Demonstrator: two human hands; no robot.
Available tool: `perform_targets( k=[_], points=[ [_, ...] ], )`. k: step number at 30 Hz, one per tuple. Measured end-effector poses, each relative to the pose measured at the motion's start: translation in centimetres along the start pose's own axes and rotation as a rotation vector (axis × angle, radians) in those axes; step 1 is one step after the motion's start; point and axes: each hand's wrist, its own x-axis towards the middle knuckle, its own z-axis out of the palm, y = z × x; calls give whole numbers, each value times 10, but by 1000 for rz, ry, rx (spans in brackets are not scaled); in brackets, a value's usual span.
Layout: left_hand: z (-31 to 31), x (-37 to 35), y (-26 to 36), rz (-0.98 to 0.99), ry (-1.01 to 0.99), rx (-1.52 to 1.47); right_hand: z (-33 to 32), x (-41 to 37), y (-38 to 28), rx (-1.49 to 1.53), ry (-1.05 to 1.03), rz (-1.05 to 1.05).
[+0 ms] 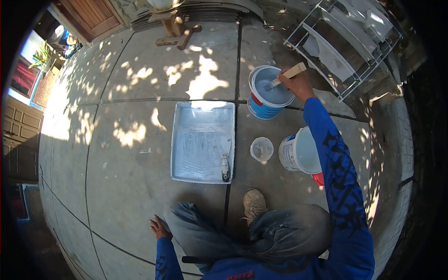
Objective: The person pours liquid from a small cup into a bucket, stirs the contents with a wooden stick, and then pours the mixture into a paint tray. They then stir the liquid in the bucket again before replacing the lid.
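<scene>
My right hand (298, 85) grips a paintbrush (294, 71) with a pale wooden handle. The brush end dips toward the pale blue-grey contents of a blue and white paint bucket (264, 111). Down at the lower left, my left hand (160, 228) is beside my bent knee, fingers apart and holding nothing. In front of me lies a white paint tray (174, 144), its inside smeared with pale paint. A paint-stained scraper (225, 168) with a dark-ended handle rests in the tray's right side.
A small clear tub (262, 149) and a white bucket (289, 154) stand right of the tray, a red lid (318, 179) partly hidden behind my sleeve. A metal rack (336, 65) is at upper right. A wooden stand (175, 30) stands at the back. Sunlight dapples the concrete.
</scene>
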Motion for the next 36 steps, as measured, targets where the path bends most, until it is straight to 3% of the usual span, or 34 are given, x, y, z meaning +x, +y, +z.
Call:
perform_targets(
  k=[2, 4, 6, 13, 14, 16, 18, 21, 25, 28, 30, 33, 36],
  points=[
    [-19, -11, 19, -18, -21, -42, -9, 6, 12, -174, 26, -174],
    [-45, -25, 42, -129, -124, -131, -23, 8, -2, -225, -52, -105],
    [-38, -21, 34, -113, -106, -135, -28, 9, -12, -282, -145, 126],
    [-33, -17, 30, -93, -117, -95, 1, 12, -21, -16, -296, 267],
    [-16, -9, 15, -99, -117, -84, 4, 10, -17, 35, -237, 243],
    [29, 14, -19, -28, 76, 22, 5, 0, -2, 84, -166, 234],
    [17, 7, -8, -26, 70, -19, 8, -1, 8, 228, 70, 136],
    [5, 3, -1, -90, -18, -90, -3, -6, 5, 56, 136, 66],
    [14, 7, -6, -78, 14, -67, -11, -10, 4, -173, 37, -18],
    [7, 3, 0, -90, 2, -62, -9, -13, -2, -229, 41, 32],
    [1, 2, 3, -105, -20, -55, -13, -15, -17, -153, -105, 180],
    [4, 4, -8, 14, 60, -79, -5, -23, -27, -92, -99, 149],
    [33, -21, -28, 263, 46, -318, 0, -27, -25, 25, -87, 98]
  ],
)
